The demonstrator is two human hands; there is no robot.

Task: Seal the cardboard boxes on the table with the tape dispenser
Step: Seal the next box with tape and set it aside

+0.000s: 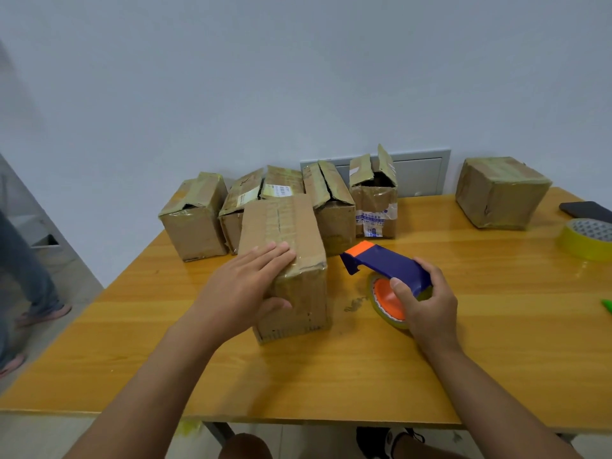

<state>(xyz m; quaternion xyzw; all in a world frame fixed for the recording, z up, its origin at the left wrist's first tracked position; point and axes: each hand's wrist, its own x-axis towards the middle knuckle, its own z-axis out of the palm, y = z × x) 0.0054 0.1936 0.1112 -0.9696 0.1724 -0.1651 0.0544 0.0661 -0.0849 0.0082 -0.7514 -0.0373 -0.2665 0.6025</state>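
Left hand on the front box, right hand on the tape dispenser

The left hand (245, 286) rests with straight fingers on the front box (284, 260) on the desk (331, 376) — its grip holds nothing; just right of it the right hand (427, 303) curls round the tape dispenser (387, 266) — other boxes (331, 200) stand behind.

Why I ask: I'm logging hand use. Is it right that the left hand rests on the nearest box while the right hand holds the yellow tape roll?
Not quite. The head view shows the right hand gripping the blue-and-orange tape dispenser; the yellow tape roll lies untouched at the table's right edge. The left hand does rest on the nearest box.
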